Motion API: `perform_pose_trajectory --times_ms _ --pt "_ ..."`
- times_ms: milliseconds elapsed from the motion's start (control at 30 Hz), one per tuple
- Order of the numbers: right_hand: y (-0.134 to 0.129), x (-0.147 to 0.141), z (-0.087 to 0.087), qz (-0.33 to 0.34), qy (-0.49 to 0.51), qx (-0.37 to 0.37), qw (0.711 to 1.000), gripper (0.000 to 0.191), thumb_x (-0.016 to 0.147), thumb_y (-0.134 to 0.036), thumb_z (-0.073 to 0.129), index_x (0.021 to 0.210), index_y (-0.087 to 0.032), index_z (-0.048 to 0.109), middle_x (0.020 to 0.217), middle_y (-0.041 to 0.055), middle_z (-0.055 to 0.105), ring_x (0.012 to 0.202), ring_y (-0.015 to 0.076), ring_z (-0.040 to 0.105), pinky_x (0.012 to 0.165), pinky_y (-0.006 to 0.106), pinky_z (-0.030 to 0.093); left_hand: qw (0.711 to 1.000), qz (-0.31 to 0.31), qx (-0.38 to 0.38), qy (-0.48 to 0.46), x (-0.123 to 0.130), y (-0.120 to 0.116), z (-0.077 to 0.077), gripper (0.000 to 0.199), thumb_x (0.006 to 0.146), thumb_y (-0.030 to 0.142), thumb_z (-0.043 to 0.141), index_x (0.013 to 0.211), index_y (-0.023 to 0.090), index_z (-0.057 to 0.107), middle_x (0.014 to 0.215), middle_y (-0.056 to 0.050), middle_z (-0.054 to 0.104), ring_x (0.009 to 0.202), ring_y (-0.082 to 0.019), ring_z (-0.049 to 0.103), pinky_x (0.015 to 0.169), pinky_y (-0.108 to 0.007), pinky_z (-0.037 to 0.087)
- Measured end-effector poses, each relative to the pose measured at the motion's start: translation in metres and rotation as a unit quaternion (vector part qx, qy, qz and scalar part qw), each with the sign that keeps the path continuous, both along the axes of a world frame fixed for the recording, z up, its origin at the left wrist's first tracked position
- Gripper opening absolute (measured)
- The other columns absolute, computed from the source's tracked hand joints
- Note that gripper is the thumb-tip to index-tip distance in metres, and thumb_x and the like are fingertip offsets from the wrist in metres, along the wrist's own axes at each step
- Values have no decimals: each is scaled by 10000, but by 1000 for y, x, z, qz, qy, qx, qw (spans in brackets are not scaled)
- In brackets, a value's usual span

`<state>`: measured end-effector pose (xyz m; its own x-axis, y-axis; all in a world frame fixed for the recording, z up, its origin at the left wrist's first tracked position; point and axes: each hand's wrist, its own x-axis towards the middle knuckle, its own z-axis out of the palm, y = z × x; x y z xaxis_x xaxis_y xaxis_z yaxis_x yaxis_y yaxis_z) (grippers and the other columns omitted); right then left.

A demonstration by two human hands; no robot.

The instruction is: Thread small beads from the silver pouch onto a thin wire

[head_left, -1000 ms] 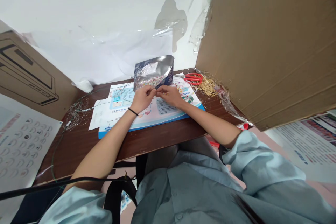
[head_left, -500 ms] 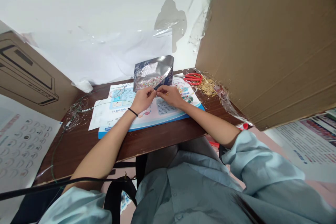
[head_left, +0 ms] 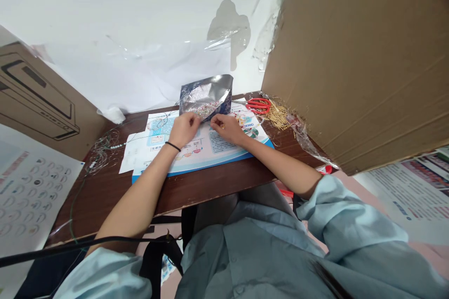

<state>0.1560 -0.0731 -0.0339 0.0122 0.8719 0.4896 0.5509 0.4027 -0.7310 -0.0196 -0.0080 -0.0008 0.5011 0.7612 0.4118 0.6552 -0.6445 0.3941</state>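
Note:
Both hands are over a printed blue-and-white sheet [head_left: 224, 145] on the brown table. My left hand [head_left: 184, 129], with a black band at the wrist, is closed at the front edge of an open silver-lined bag [head_left: 224, 85] of small multicoloured beads [head_left: 205, 108]. What its fingers pinch is too small to make out. Just right of it, my right hand [head_left: 226, 128] is closed in a pinch, and its held item cannot be made out. A gap separates the two hands. A thin strand with white beads [head_left: 115, 146] lies left of my left hand.
Red-handled scissors [head_left: 258, 105] lie behind my right hand, beside a pile of gold-coloured pins [head_left: 278, 116] and clear plastic wrap [head_left: 305, 138]. Tangled clear line [head_left: 105, 149] spreads at the left. Cardboard [head_left: 361, 56] stands at the right, and a printed carton [head_left: 42, 98] at the left.
My left hand has moved left and slightly up, away from my right hand, toward the bag's front edge. The fingertips were together before and are now apart. My right hand has barely moved.

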Motion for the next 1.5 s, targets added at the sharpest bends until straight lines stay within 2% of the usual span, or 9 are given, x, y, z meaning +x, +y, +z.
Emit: perform_pose_trajectory --times_ms 67,200,333,500,667,833,1200,1333,1500 --pt "0 0 -1 -9 8 3 1000 108 866 -233 546 769 -194 574 720 -10 621 697 127 543 722 279 426 998 20 48 19 -6 10 -3 253 911 264 427 804 164 633 857 -111 668 841 -236 604 803 -360 463" --pt "1 -1 -3 -14 20 4 1000 115 864 -258 551 769 -196 572 700 -13 621 680 128 540 704 275 420 990 -52 66 110 -11 19 -14 311 935 312 419 966 144 679 1096 -160 691 1089 -285 600 985 -406 459" --pt "1 -1 -4 -8 14 -1 1000 108 851 -260 563 770 -191 581 703 -17 625 677 126 544 698 269 416 978 -75 52 188 -8 18 -22 390 950 352 401 1085 129 691 1149 -167 695 1113 -304 623 999 -433 475" --pt "1 -1 -6 -9 8 -6 1000 105 846 -258 569 774 -186 593 694 -19 620 673 125 544 706 267 421 975 -63 59 203 -6 17 -21 405 958 342 385 1107 131 698 1202 -159 688 1179 -302 608 1044 -436 455" --pt "1 -1 -6 -11 1 -9 1000 99 849 -254 575 777 -189 597 696 -19 627 668 123 545 704 265 425 981 -72 54 175 -8 20 -21 379 942 292 382 1015 120 712 1096 -177 709 1097 -309 629 1022 -454 465" --pt "1 -1 -6 -6 4 -7 1000 91 850 -245 579 781 -189 599 707 -19 639 667 120 551 705 264 434 989 -67 49 120 -11 23 -26 385 914 310 434 1120 129 704 1228 -179 666 1176 -323 577 1050 -460 438" --pt "1 -1 -9 2 3 -14 1000 91 841 -242 576 785 -179 612 701 -14 627 664 118 539 702 264 430 989 -73 42 124 -6 23 -32 383 903 291 456 1127 148 733 1215 -167 692 1166 -339 600 1066 -496 411" --pt "1 -1 -9 3 3 -15 1000 95 841 -247 574 792 -178 617 702 -16 630 668 119 541 705 263 430 997 -60 33 39 -7 24 -29 368 895 267 465 1105 141 739 1209 -164 699 1167 -313 617 1064 -441 428" --pt "2 -1 -9 -2 -1 -16 1000 80 838 -230 574 785 -185 614 705 -15 635 665 120 548 708 266 431 990 40 -35 -133 -9 22 -18 300 867 294 537 1032 161 750 1034 -110 754 944 -249 694 921 -365 501"
